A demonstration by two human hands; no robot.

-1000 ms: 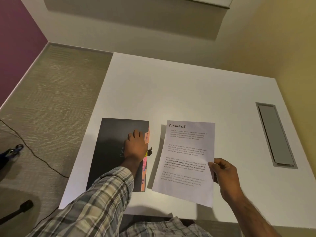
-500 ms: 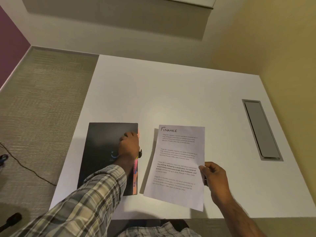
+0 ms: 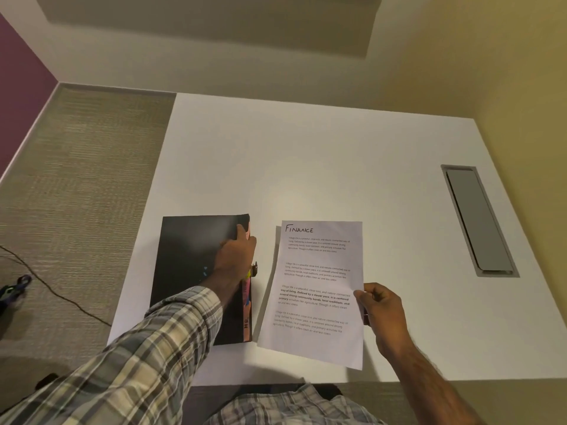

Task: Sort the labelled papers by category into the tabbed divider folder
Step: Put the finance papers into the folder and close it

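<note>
Slid the left hand point(image 3: 236, 256) a bit further up since the look before, close now to the top right corner of the black folder point(image 3: 190, 271). Lies flat and shut on the left part of the white worktop point(image 3: 306, 164), with coloured tabs point(image 3: 246, 302) poking out along its right side, one marked HR. Bends the fingers point(image 3: 241, 233) over that edge with the thumb beside it. Seems to pinch the cover there, likely to lift it and hunt for the right tab.

Holds the paper point(image 3: 319, 289) marked FINANCE just right of the folder, a little up off the worktop going by its shadow, so the word on top can be read. Pinches its right edge with the right hand point(image 3: 380, 311), thumb on the front and the other fingers curled behind. Not in the folder yet; most likely waiting for the Finance slot to open. Cannot spot a Finance tab: too small, or hidden by the hand.

Far right, well apart: a grey hatch point(image 3: 478, 222) set into the worktop.
</note>
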